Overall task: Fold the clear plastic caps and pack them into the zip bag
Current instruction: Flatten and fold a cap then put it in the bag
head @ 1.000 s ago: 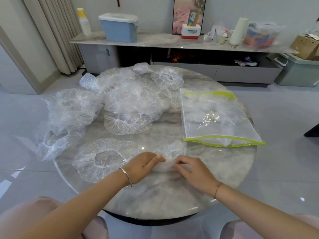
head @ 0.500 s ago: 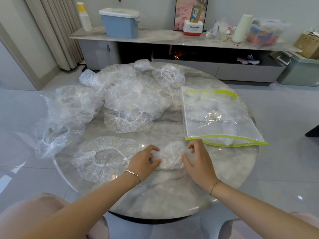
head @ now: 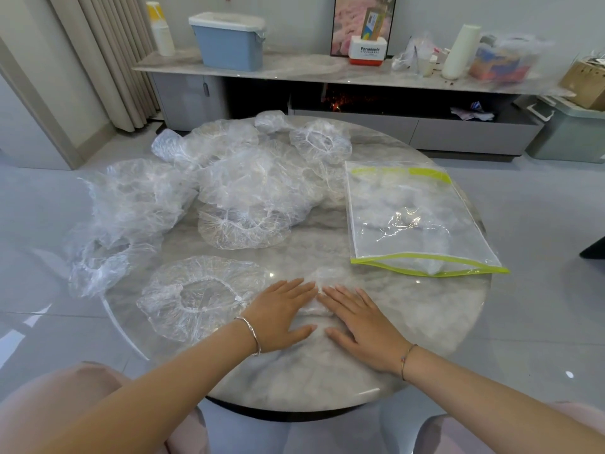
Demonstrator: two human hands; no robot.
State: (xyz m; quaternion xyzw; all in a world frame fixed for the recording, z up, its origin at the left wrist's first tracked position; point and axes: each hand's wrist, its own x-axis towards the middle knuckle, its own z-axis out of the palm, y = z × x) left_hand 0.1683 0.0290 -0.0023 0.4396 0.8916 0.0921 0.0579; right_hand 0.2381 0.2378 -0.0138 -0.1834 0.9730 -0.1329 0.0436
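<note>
- Both hands are down flat now! The left hand (head: 281,314) and the right hand (head: 363,322) lie side by side, fingers straight and spread, palms pressing on the folded cap (head: 322,277).
- That is the change: half a second ago those fingers were curled, pinching the little bundle at either end. Now nothing is gripped; it is a plain press.
- The bundle is squashed between palms and desk (head: 294,371), with only a crinkled edge showing past the fingertips and a sliver in the gap between the hands.
- My reading is that the fold on this one is finished and the air is being pushed out so it stays small. Packing it should come next, though it has not been lifted yet.
- Just left of the left hand lies the next cap (head: 199,296), spread open and round with its elastic ring facing up, unfolded.
- Just beyond the right hand lies the zip bag (head: 415,217), its near green-edged end gaping towards the person. Something pale and crumpled shows inside, probably caps already packed, but I cannot tell how many.
- Farther back, the loose heap of caps (head: 255,185) covers the far and left side of the desk, with some hanging over the left rim, so plenty of the job is left.
</note>
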